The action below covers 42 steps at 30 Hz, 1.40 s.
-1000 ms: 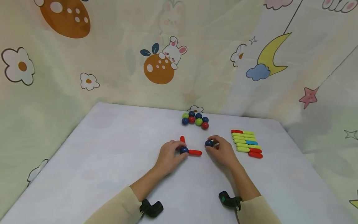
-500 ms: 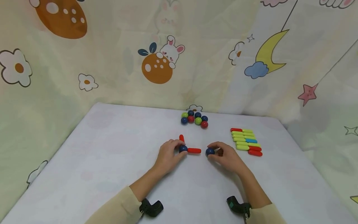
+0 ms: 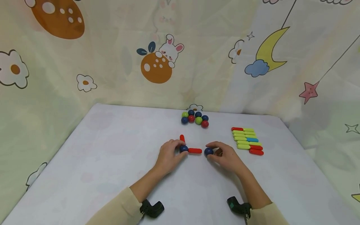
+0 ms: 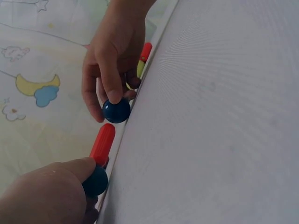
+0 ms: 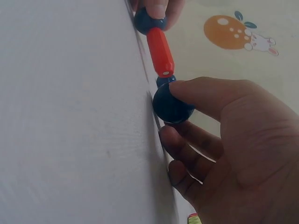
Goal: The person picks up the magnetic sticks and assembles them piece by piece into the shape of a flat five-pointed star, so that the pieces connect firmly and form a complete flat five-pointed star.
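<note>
My left hand (image 3: 169,155) pinches a dark blue ball (image 3: 183,148) between thumb and fingers. Two red sticks join this ball: one red stick (image 3: 195,150) points right, and another red stick (image 3: 182,137) points toward the back of the table. Just off the right stick's free end, my right hand (image 3: 226,156) pinches a second dark blue ball (image 3: 208,152) between thumb and forefinger. In the right wrist view, the free end of the red stick (image 5: 160,52) shows a pale tip, with a small gap to the held ball (image 5: 173,103).
Behind the hands, a cluster of blue, green and red balls (image 3: 198,120) sits near the back edge of the white table (image 3: 118,156). To the right lies a row of green, red and blue sticks (image 3: 247,139). A printed cloth hangs behind.
My right hand has brought its blue ball nearer the body, then left toward the red stick's end. My left hand keeps its hold on the joined ball. The head view has shifted slightly.
</note>
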Available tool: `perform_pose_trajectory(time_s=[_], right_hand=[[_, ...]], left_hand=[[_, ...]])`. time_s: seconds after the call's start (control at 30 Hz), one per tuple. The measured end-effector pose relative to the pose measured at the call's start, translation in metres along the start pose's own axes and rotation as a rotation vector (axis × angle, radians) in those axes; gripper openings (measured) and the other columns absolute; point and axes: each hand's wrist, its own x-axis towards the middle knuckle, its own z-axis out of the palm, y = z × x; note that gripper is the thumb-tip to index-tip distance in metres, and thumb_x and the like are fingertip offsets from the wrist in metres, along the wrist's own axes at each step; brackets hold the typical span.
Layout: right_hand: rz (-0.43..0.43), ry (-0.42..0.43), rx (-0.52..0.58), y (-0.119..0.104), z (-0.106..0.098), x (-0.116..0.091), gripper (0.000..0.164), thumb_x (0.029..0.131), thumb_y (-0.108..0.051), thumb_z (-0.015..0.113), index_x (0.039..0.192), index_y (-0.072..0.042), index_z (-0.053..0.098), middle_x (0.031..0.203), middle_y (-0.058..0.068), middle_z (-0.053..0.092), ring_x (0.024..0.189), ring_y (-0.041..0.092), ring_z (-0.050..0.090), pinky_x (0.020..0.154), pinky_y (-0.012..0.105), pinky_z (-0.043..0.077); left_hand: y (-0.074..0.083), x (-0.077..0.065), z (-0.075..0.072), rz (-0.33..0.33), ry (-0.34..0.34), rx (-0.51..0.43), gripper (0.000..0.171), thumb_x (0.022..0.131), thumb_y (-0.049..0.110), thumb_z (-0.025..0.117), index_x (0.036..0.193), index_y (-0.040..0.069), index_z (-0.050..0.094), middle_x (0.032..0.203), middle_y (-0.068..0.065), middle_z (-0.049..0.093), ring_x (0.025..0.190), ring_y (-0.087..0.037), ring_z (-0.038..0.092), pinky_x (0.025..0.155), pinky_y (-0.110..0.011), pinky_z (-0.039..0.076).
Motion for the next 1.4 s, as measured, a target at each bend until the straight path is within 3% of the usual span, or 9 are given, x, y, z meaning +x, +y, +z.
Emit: perform_pose_trajectory(time_s=[0.37,0.7,1.03,1.27,1.4], right_hand=[[-0.006,0.002,0.011,-0.002,0.0,-0.002,0.042,0.093,-0.015,0.075,0.134,-0.018,0.066,0.128,0.007,0.068,0.097,0.02,0.062,0.085,0.029,0.054],[-0.016,-0.002,0.03,0.0,-0.009,-0.002,0.04,0.095,-0.021,0.074,0.134,-0.017,0.065,0.131,0.008,0.068,0.106,0.023,0.065,0.091,0.036,0.057],[0.027,0.093,-0.042,0.015,-0.05,-0.013,0.038,0.097,-0.025,0.072,0.132,-0.01,0.065,0.127,0.013,0.069,0.109,0.03,0.066,0.082,0.03,0.056],[0.058,0.157,-0.153,0.036,-0.088,-0.031,0.038,0.099,-0.024,0.069,0.131,-0.003,0.064,0.124,0.021,0.068,0.11,0.039,0.065,0.079,0.034,0.056],[0.12,0.178,-0.2,0.051,-0.106,-0.039,0.041,0.1,-0.025,0.067,0.134,-0.002,0.061,0.124,0.025,0.066,0.112,0.043,0.062,0.075,0.031,0.054]], left_hand=[[0.001,0.0,-0.001,-0.001,-0.002,0.018,0.031,0.091,0.021,0.08,0.121,0.014,0.071,0.111,-0.004,0.069,0.105,-0.022,0.06,0.094,-0.042,0.05],[0.001,-0.001,-0.001,-0.009,-0.005,0.019,0.032,0.091,0.022,0.08,0.121,0.015,0.071,0.11,-0.003,0.069,0.105,-0.021,0.059,0.093,-0.041,0.051],[-0.002,-0.001,0.0,0.003,-0.002,0.015,0.031,0.091,0.022,0.08,0.121,0.015,0.071,0.11,-0.003,0.068,0.104,-0.02,0.059,0.092,-0.041,0.051],[-0.004,0.001,0.002,0.003,0.0,0.025,0.033,0.091,0.023,0.08,0.122,0.015,0.07,0.112,-0.003,0.069,0.106,-0.02,0.06,0.094,-0.041,0.051],[-0.005,0.002,0.002,0.002,-0.001,0.019,0.033,0.091,0.023,0.08,0.122,0.015,0.07,0.112,-0.003,0.069,0.105,-0.02,0.06,0.094,-0.04,0.052]])
